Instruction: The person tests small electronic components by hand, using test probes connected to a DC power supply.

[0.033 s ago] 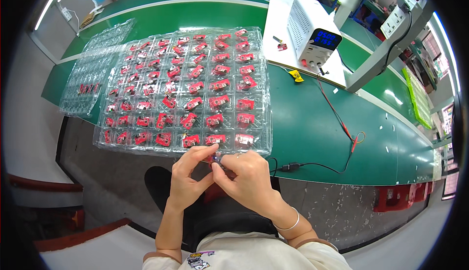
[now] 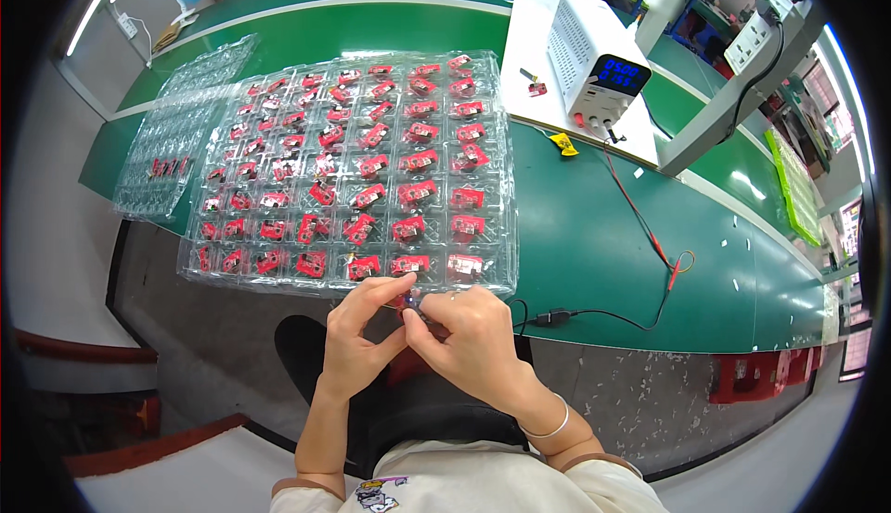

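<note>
Just beyond the near edge of a clear plastic tray [image 2: 506, 262], my two hands meet over a small red circuit board [image 2: 403, 300], mostly covered by fingers. A tiny bluish glow shows on it. My left hand [image 2: 360, 332] pinches its left side between thumb and forefinger. From the right, my right hand [image 2: 471, 338] grips it with thumb and curled fingers. Rows of red circuit boards [image 2: 419, 158] with small dark and silver parts fill the tray's compartments. The closest one [image 2: 409, 264] lies right above my fingertips.
A second clear tray [image 2: 153, 155] lies at left, holding several boards. A white bench power supply [image 2: 594, 67] with a lit blue display stands on a white board [image 2: 520, 39]. Red and black leads [image 2: 640, 211] cross the green table [image 2: 594, 272]. A grey post [image 2: 733, 109] rises at right.
</note>
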Motion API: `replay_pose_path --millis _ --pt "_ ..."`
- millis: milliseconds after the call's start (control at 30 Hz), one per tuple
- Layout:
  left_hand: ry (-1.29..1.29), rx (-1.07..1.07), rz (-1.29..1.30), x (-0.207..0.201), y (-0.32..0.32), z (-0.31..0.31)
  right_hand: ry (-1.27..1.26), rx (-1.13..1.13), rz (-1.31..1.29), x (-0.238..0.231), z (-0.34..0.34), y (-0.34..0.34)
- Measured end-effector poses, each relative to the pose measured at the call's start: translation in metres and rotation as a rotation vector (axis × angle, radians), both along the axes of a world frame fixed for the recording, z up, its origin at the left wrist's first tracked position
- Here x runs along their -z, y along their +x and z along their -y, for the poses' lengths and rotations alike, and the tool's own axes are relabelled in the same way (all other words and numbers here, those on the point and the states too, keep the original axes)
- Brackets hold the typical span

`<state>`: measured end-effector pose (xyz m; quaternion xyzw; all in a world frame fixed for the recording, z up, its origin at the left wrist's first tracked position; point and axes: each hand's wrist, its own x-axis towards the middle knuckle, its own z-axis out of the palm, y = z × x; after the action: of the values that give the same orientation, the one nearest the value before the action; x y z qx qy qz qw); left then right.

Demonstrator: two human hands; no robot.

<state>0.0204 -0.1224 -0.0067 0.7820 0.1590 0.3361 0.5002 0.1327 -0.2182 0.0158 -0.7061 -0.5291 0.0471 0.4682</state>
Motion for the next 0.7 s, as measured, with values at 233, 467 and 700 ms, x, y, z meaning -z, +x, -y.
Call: replay_pose_path --millis 233,467,700 --pt "0.093 -0.052 -0.021 -0.003 -0.008 -0.006 0.030 -0.058 -0.012 -0.005 -0.007 -0.005" --pt "0.425 -0.218 -0.072 -0.009 -0.004 -0.034 0.080 -0.060 -0.068 -0.009 -0.002 -0.003" --pt "0.599 -0.651 -0.349 -0.013 -0.051 -0.239 0.063 -0.081 -0.053 -0.006 -0.004 0.004"
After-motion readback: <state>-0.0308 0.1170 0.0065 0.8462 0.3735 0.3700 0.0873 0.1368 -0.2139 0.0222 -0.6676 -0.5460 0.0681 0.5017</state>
